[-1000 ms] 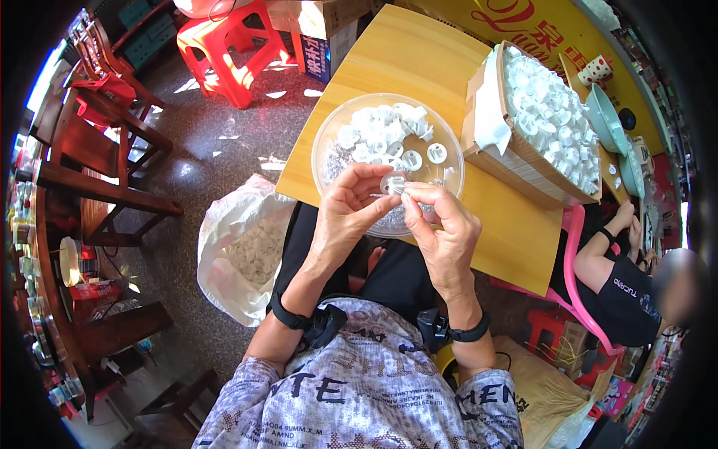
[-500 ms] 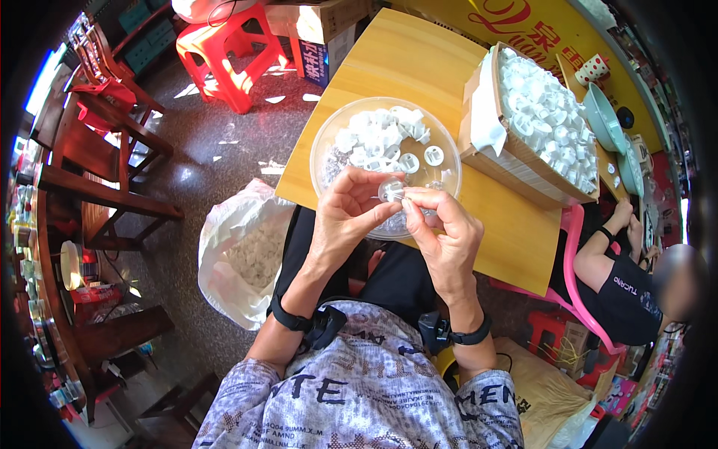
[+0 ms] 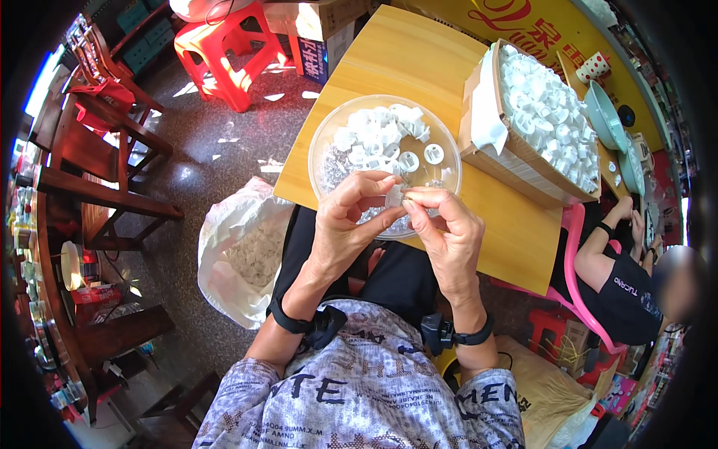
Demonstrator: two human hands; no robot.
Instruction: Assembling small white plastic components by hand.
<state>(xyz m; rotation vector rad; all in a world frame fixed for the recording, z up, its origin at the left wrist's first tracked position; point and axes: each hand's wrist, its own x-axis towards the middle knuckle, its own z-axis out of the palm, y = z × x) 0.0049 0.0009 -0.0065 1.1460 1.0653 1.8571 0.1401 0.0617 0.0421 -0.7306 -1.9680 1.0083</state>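
Observation:
My left hand (image 3: 340,217) is closed, pinching a small white plastic part (image 3: 393,197) between thumb and fingertips. Against that part's right side, the thumb and forefinger of my right hand (image 3: 451,236) are pressed together. Whatever lies between them is too small to make out. Both hands are over the near rim of a round clear plastic tub (image 3: 317,153). Inside it sit a heap of white plastic parts (image 3: 378,135), a few round white pieces and some small shiny bits that I cannot identify.
The tub stands on a wooden table (image 3: 419,60). To its right is a cardboard box (image 3: 516,176) full of white parts. A white sack (image 3: 217,277) of pale pieces lies at my left. A red stool (image 3: 228,56) and a co-worker (image 3: 624,288) are farther off.
The white part has turned between my fingers, and thin prongs that showed earlier are now hidden. My hands have otherwise hardly moved.

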